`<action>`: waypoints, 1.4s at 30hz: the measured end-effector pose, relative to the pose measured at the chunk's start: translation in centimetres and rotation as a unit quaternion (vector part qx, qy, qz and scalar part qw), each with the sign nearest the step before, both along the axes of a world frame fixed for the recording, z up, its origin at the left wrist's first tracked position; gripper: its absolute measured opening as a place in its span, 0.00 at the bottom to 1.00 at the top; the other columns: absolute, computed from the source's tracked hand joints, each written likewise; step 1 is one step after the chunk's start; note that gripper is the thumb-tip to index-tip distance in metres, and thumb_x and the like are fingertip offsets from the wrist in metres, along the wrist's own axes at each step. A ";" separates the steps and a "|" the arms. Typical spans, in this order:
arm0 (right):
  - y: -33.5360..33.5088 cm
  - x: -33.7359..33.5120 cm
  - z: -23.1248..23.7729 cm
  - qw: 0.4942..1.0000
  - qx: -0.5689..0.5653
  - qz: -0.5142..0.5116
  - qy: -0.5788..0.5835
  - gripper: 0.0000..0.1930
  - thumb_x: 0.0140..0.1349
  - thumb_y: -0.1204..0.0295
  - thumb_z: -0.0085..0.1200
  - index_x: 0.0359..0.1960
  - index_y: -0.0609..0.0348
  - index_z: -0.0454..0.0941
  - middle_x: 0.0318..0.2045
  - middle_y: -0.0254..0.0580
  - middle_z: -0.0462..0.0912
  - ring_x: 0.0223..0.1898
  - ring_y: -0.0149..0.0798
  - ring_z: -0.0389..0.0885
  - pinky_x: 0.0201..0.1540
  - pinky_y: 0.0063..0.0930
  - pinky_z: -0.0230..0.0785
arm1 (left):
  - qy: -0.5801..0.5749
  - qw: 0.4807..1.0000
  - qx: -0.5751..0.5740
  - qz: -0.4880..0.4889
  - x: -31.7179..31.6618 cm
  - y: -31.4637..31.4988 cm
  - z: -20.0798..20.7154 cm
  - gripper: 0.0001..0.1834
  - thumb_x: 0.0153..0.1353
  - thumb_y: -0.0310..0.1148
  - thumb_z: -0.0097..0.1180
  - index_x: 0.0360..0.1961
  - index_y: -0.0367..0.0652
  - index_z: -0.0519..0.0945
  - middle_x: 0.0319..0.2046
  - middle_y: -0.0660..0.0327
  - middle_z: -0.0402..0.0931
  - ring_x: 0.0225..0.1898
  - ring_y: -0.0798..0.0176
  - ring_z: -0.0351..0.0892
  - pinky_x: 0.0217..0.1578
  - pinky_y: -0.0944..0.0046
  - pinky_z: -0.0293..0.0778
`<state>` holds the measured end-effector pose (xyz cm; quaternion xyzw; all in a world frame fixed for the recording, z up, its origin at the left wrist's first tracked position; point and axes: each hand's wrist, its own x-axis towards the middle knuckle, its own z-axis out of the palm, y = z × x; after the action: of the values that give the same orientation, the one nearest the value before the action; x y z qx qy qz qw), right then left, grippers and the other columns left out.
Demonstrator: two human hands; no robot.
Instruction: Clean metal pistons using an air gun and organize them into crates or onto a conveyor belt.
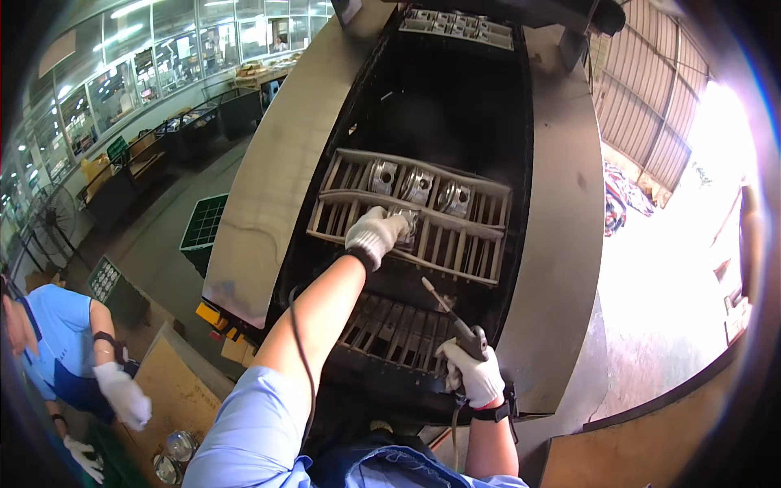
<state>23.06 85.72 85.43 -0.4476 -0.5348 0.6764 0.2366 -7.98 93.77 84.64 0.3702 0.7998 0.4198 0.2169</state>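
My left hand (376, 236), in a white knit glove, is closed around a shiny metal piston (409, 227) in the near row of a slatted metal tray (423, 262). The fingers partly hide that piston. Three more pistons stand in the tray's far row, among them the middle piston (417, 186). My right hand (476, 372), also gloved, grips an air blow gun (464, 331). Its long thin nozzle points up and left, toward the tray's near edge, apart from the pistons.
The tray lies on a black conveyor belt (443, 98) between wide metal side panels (272, 187). Another tray of pistons (455, 29) sits at the far end; a slatted rack (390, 333) is nearer me. At left, a co-worker (69, 342) in white gloves stands by a table with pistons (181, 445).
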 end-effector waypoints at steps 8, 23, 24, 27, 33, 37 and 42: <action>-2.9 -1.5 1.5 0.992 -0.034 0.090 0.075 0.09 0.63 0.69 0.58 0.33 0.63 0.80 0.15 0.30 0.72 0.10 0.25 0.67 0.15 0.22 0.65 | -0.437 0.825 0.355 0.049 1.4 -11.2 -0.2 0.12 0.48 0.24 0.53 0.37 0.44 0.74 0.31 0.61 0.80 0.27 0.65 0.79 0.24 0.69 0.73; -9.3 -11.4 -2.8 0.932 -0.134 0.324 0.087 0.09 0.61 0.70 0.58 0.30 0.66 0.78 0.12 0.31 0.70 0.09 0.26 0.65 0.14 0.23 0.64 | -0.301 0.851 0.380 0.202 -1.7 -30.4 -3.7 0.15 0.59 0.31 0.57 0.45 0.34 0.74 0.37 0.55 0.79 0.34 0.61 0.82 0.36 0.63 0.82; -9.9 -11.2 -3.6 0.944 -0.117 0.304 0.054 0.09 0.61 0.70 0.60 0.33 0.66 0.79 0.13 0.32 0.71 0.10 0.27 0.67 0.14 0.23 0.64 | -0.345 0.826 0.375 0.241 -2.4 -32.2 -4.7 0.17 0.60 0.30 0.56 0.49 0.33 0.75 0.38 0.55 0.81 0.36 0.60 0.82 0.40 0.60 0.81; -12.6 -11.7 -3.3 0.927 -0.074 0.366 -0.037 0.11 0.61 0.69 0.62 0.40 0.65 0.81 0.15 0.32 0.74 0.12 0.28 0.70 0.15 0.22 0.64 | -0.526 0.672 0.412 0.320 -2.0 -38.0 -4.9 0.18 0.67 0.43 0.52 0.52 0.45 0.79 0.40 0.60 0.82 0.39 0.52 0.82 0.47 0.49 0.79; -17.1 -14.6 -5.9 0.866 -0.124 0.472 -0.105 0.13 0.62 0.59 0.63 0.37 0.57 0.82 0.18 0.31 0.75 0.16 0.24 0.71 0.20 0.19 0.63 | -0.524 0.595 0.431 0.431 1.6 -46.5 -6.1 0.13 0.69 0.48 0.51 0.35 0.52 0.79 0.29 0.67 0.78 0.28 0.58 0.76 0.29 0.54 0.75; -19.4 -16.0 -4.8 0.714 -0.115 0.688 -0.062 0.15 0.63 0.57 0.62 0.38 0.56 0.82 0.21 0.30 0.75 0.15 0.25 0.70 0.17 0.19 0.65 | -0.333 0.717 0.360 0.496 1.6 -52.5 -11.2 0.10 0.58 0.38 0.63 0.33 0.46 0.76 0.29 0.63 0.77 0.30 0.62 0.79 0.33 0.60 0.79; -21.1 -16.9 -8.5 0.765 -0.074 0.635 -0.085 0.15 0.63 0.57 0.62 0.40 0.55 0.80 0.19 0.31 0.74 0.12 0.26 0.69 0.15 0.22 0.63 | -0.112 0.845 -0.002 0.524 2.1 -52.9 -9.9 0.24 0.43 0.40 0.72 0.37 0.37 0.79 0.33 0.56 0.79 0.34 0.56 0.82 0.39 0.51 0.81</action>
<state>6.18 64.58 76.91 -0.0777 -0.6630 0.6690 -0.3268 -5.86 40.87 74.76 -0.1535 0.8458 0.5081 0.0536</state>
